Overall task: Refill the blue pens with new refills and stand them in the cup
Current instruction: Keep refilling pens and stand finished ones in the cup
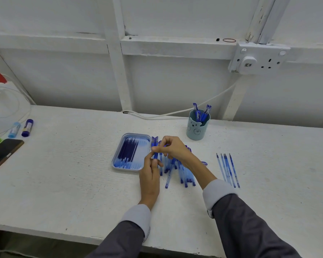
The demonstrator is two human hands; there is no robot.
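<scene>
Both hands meet over a row of blue pens (186,174) lying on the white table. My left hand (150,175) grips the lower part of one blue pen (155,156), and my right hand (172,148) pinches its upper end. A blue tray (146,139) just left of the hands holds several dark blue refills (128,151). Several used refills (228,170) lie loose on the table to the right. A pale blue cup (197,128) with a bear face stands behind the pens, with several blue pens (201,113) standing in it.
Two glue sticks (21,128), a green object and a dark phone (2,154) lie at the table's left end. A white cable (166,114) runs along the back edge up to a wall socket (259,58). The table's front edge (63,233) is close to me.
</scene>
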